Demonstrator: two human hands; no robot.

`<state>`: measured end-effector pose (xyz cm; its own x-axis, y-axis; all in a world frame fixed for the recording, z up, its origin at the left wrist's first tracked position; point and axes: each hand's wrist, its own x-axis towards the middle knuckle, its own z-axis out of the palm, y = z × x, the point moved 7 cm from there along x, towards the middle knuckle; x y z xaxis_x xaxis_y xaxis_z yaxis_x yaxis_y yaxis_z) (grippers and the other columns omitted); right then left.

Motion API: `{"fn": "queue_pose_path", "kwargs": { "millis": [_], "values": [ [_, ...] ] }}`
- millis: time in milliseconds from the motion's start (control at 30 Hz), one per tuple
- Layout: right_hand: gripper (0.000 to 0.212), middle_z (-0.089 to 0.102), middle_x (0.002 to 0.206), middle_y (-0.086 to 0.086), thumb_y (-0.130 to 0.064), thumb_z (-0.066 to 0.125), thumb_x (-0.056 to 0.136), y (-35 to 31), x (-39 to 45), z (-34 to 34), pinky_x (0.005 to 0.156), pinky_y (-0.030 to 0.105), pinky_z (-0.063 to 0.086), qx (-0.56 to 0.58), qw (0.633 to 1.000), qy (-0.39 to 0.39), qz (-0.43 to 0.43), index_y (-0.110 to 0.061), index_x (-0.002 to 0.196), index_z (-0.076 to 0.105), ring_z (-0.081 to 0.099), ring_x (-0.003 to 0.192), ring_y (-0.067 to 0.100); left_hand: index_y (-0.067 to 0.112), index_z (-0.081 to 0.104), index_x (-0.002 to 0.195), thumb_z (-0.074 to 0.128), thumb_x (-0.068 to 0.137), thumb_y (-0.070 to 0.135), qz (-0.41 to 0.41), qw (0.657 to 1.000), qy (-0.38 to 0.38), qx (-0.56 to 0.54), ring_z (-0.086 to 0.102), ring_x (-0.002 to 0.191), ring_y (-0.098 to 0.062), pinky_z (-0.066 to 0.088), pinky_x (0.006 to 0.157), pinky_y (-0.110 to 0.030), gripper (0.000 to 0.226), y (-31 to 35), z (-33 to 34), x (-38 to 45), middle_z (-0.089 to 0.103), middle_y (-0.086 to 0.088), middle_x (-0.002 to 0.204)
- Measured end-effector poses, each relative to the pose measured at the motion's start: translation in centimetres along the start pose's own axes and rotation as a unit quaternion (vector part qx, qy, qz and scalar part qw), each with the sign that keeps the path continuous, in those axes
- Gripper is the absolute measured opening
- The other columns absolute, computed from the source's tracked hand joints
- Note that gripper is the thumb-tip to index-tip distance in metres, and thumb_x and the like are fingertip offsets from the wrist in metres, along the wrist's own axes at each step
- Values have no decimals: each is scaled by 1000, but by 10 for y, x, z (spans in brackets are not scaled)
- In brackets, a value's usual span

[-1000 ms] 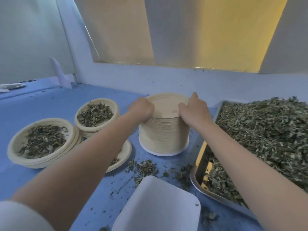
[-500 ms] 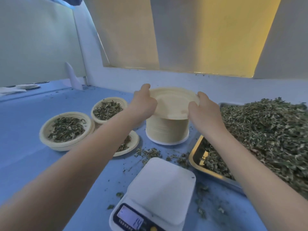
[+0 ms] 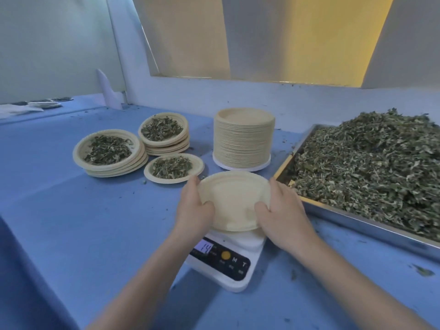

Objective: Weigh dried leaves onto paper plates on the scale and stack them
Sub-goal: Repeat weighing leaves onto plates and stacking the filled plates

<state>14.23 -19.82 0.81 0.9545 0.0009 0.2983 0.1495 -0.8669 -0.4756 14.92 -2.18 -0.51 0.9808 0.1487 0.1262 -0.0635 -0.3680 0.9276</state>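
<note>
An empty paper plate (image 3: 234, 203) sits at the centre of the frame, held by both hands over the white scale (image 3: 226, 256), whose display shows 14. The left hand (image 3: 194, 208) grips its left rim, thumb curled over the edge; the right hand (image 3: 282, 210) grips the right rim the same way. Whether the plate already rests on the scale or hangs just above it, I cannot tell. The step in hand looks like setting a fresh plate down for weighing. Next it must be released flat, then leaves taken from the heaped metal tray (image 3: 333, 206) of dried leaves (image 3: 371, 163) at right. Above it stands the tall stack of empty plates (image 3: 244, 139); at centre left lie two filled stacks (image 3: 114, 153) and one single filled plate (image 3: 173, 167) on the blue table (image 3: 83, 222).
</note>
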Motion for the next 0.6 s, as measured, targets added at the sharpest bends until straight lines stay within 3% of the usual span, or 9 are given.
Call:
{"fn": "queue_pose_path", "kwargs": {
  "millis": [133, 233, 400, 600],
  "values": [
    [47, 44, 121, 9, -33, 41, 87, 6, 2, 10, 111, 43, 20, -43, 998, -34, 5, -3, 123, 40, 34, 123, 26, 28, 19, 147, 48, 90, 20, 22, 999, 31, 12, 50, 110, -14, 37, 84, -29, 65, 1, -11, 0, 44, 16, 136],
    [49, 49, 112, 1, -47, 38, 85, 9, 4, 5, 103, 41, 29, 28, 999, -17, 14, -9, 115, 46, 40, 117, 23, 31, 29, 144, 49, 90, 33, 0, 996, 74, -50, 49, 99, -1, 34, 80, -23, 57, -4, -25, 2, 46, 19, 131],
    [75, 45, 138, 3, -63, 28, 83, 11, 3, 5, 109, 33, 19, 21, 1000, -1, 4, -11, 135, 40, 33, 130, 18, 37, 50, 117, 51, 90, 37, -39, 988, 110, -105, 56, 112, -14, 42, 99, -39, 27, -32, -43, 1, 59, 14, 116],
    [108, 29, 153, 4, -80, 12, 66, 7, 2, 4, 116, 35, 13, 39, 999, -16, -3, -9, 148, 25, 21, 141, 18, 32, 56, 114, 52, 85, 39, -69, 987, 83, -120, 61, 102, -11, 44, 99, -45, 30, -38, -41, 1, 60, 19, 105]
  ]
}}
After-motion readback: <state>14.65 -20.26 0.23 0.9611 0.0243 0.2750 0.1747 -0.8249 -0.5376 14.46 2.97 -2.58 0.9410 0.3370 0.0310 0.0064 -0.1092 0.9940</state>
